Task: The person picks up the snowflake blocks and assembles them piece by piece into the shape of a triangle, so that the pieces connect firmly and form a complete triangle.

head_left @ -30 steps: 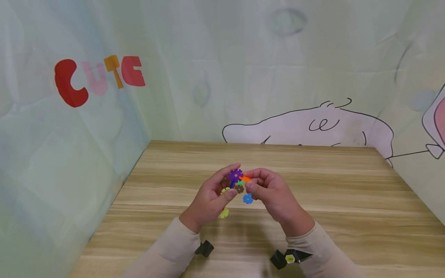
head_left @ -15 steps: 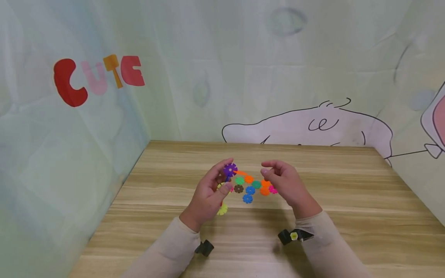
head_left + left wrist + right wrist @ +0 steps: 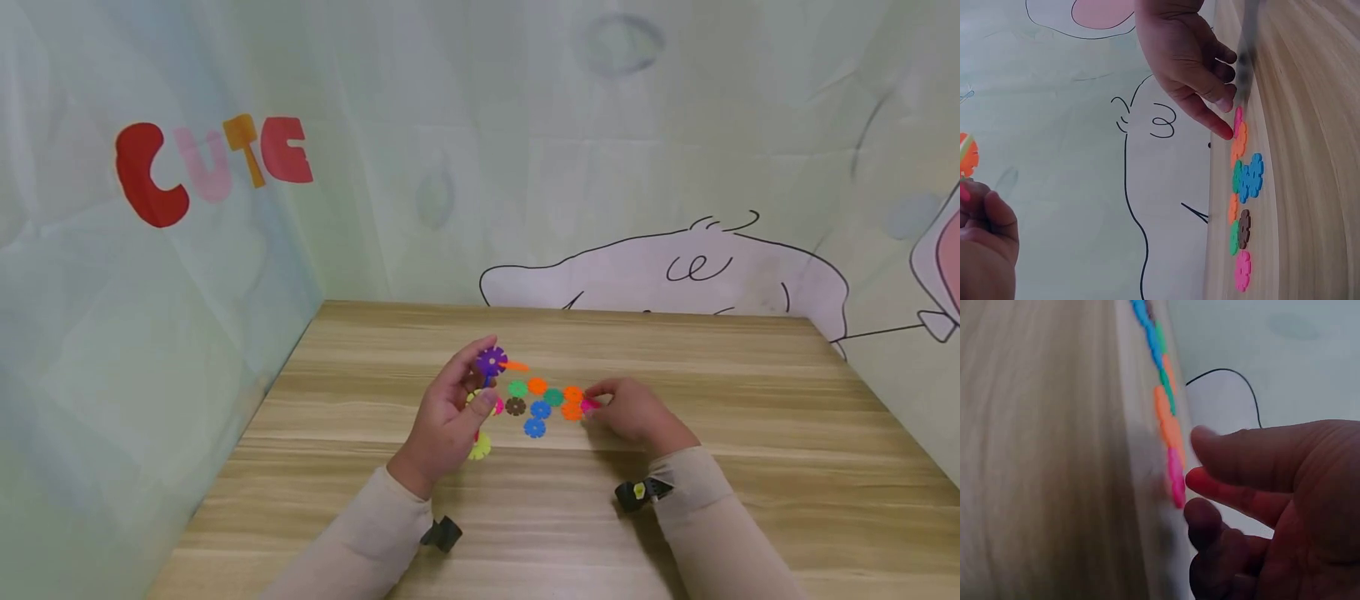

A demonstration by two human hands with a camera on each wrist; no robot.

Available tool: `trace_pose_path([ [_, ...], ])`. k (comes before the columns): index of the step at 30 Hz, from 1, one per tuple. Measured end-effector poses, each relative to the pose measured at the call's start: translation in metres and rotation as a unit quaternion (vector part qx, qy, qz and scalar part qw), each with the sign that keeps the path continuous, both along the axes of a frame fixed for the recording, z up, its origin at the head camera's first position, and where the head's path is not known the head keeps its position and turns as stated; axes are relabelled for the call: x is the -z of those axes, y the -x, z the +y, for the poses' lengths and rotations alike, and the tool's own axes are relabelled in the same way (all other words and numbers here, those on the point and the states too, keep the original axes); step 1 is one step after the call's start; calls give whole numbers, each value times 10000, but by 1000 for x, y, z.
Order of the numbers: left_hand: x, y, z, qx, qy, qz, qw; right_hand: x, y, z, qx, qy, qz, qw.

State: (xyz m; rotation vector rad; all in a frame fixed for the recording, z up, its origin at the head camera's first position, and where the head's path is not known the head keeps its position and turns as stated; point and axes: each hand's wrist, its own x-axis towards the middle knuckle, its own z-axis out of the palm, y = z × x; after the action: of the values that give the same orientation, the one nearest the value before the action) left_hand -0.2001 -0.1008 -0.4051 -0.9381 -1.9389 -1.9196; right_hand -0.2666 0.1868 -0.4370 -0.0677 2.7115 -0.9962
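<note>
My left hand (image 3: 446, 417) holds a joined cluster of snowflake building discs. A purple disc (image 3: 492, 361) tops the cluster with an orange disc (image 3: 515, 366) jutting edge-on from it, and a yellow disc (image 3: 481, 447) hangs below the palm. Part of the cluster is hidden by the fingers. On the table, my right hand (image 3: 633, 412) reaches down to a pink disc (image 3: 1176, 478) at the right end of the loose discs. Its index fingertip is right at that disc, while thumb and index finger stand apart in the right wrist view.
Between the hands lie several loose discs: blue (image 3: 535, 427), brown (image 3: 515, 407), light green (image 3: 517, 388), dark green (image 3: 553, 398) and orange (image 3: 573, 393). Another pink disc (image 3: 1242, 270) lies near the left hand. A printed cloth wall (image 3: 420, 167) borders the wooden table (image 3: 675, 350).
My right hand has let go of the orange disc on the cluster and moved right and down to the pink disc. The left hand has shifted slightly up and left with the cluster.
</note>
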Motion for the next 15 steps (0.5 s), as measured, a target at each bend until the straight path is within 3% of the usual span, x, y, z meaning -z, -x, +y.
trace_pose_path([
  [15,0,0,1,-183,-144,153,9996,5,-1,-1,-322,-960,444,9939],
])
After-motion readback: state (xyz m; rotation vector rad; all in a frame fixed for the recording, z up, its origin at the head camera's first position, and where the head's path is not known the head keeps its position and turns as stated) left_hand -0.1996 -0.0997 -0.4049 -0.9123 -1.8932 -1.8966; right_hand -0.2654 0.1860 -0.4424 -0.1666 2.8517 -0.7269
